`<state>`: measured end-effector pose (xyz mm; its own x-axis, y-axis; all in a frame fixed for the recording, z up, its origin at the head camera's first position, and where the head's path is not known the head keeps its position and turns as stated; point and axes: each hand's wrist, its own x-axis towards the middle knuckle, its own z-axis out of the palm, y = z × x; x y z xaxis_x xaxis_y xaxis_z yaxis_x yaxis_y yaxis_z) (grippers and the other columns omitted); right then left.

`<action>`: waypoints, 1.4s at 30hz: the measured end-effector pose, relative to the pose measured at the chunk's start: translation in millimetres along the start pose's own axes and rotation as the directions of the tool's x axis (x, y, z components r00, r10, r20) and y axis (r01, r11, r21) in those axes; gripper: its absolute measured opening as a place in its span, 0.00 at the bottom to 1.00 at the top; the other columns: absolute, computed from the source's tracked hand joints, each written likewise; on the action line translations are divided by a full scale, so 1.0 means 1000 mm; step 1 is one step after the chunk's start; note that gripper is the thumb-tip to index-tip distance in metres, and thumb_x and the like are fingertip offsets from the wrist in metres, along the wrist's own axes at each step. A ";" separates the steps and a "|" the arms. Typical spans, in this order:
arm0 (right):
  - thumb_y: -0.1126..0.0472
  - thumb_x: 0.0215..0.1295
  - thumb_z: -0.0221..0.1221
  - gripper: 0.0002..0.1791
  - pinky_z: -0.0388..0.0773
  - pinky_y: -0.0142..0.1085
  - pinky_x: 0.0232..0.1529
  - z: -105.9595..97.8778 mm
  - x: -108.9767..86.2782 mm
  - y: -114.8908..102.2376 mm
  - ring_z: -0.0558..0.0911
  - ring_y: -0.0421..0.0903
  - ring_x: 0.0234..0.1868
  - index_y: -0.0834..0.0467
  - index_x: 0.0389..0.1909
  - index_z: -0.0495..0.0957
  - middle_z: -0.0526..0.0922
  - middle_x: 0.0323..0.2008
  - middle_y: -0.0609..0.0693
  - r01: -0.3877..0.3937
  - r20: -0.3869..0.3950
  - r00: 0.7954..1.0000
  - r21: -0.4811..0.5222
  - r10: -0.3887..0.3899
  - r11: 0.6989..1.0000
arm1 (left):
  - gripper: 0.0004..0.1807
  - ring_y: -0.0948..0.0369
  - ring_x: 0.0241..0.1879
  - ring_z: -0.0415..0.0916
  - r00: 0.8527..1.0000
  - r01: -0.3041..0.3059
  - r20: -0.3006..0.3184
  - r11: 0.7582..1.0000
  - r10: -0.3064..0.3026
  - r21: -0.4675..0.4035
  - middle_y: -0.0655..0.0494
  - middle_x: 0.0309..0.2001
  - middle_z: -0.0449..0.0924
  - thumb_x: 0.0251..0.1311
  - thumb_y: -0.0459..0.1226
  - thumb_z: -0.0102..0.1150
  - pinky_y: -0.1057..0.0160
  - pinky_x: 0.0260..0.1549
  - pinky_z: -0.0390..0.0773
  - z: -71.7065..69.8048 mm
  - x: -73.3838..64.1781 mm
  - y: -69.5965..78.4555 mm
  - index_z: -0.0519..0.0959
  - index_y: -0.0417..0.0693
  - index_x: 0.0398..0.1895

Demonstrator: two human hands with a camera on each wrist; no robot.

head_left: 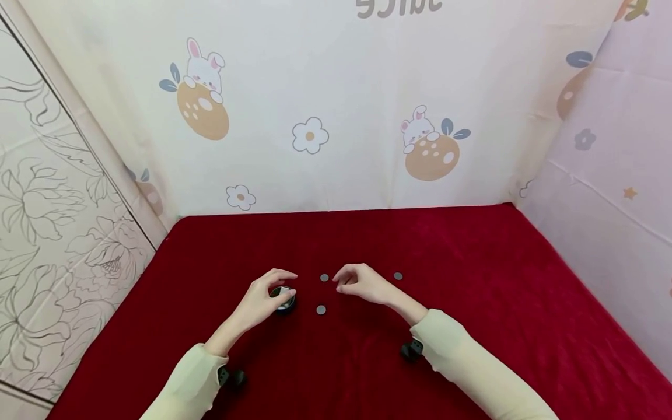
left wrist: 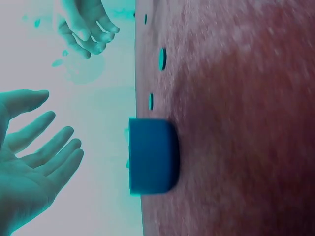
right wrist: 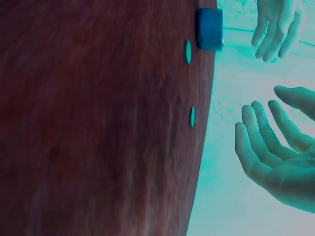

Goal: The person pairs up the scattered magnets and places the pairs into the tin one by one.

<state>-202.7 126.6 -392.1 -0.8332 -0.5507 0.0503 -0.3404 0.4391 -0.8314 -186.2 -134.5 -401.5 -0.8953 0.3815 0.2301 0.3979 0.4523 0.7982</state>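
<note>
Red cloth (head_left: 499, 303), rabbit-print backdrop (head_left: 357, 76); left hand (head_left: 262, 296) above container (left wrist: 153, 156), discs (head_left: 321, 310) nearby.

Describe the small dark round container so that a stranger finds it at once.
On the dark red velvety cloth, find the person's bare left hand. Beneath it stands the small dark round container, taller than the three flat grey discs.

Left arm (head_left: 189, 376), right arm (head_left: 472, 359) sleeved, slanting inward from below. Left hand (head_left: 262, 293) raised, fingers gently bent, thumb apart. Right hand (head_left: 362, 283) raised too, fingers loosely curved (wrist view shows slight spread), thumb clear of fingertips. Hands near, apart.
</note>
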 end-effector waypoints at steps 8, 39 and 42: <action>0.63 0.57 0.58 0.11 0.73 0.32 0.32 -0.021 -0.022 0.008 0.76 0.45 0.32 0.62 0.40 0.77 0.78 0.34 0.52 -0.039 -0.056 0.998 -0.032 0.038 0.999 | 0.16 0.50 0.47 0.71 0.998 -0.015 0.061 1.000 0.014 0.011 0.56 0.47 0.74 0.55 0.39 0.58 0.50 0.45 0.71 0.014 0.006 0.007 0.75 0.50 0.48; 0.70 0.53 0.57 0.13 0.74 0.30 0.30 -0.058 -0.074 0.045 0.78 0.48 0.31 0.70 0.41 0.74 0.78 0.36 0.61 -0.107 -0.001 0.994 -0.162 0.109 0.981 | 0.18 0.52 0.45 0.72 0.930 -0.087 0.365 0.992 0.046 0.096 0.47 0.45 0.73 0.52 0.32 0.59 0.57 0.43 0.73 0.043 0.022 0.003 0.73 0.37 0.47; 0.69 0.52 0.59 0.13 0.74 0.31 0.33 -0.058 -0.075 0.047 0.77 0.51 0.34 0.69 0.39 0.75 0.78 0.36 0.59 -0.115 -0.008 0.993 -0.205 0.116 0.972 | 0.17 0.53 0.44 0.72 0.928 -0.092 0.370 0.988 0.042 0.120 0.47 0.44 0.74 0.52 0.32 0.60 0.58 0.42 0.73 0.046 0.022 0.000 0.73 0.36 0.46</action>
<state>-181.6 229.8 -402.9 -0.8705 -0.4903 -0.0422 -0.3242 0.6358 -0.7005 -196.1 -88.7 -422.1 -0.7401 0.6713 0.0407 0.5001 0.5088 0.7007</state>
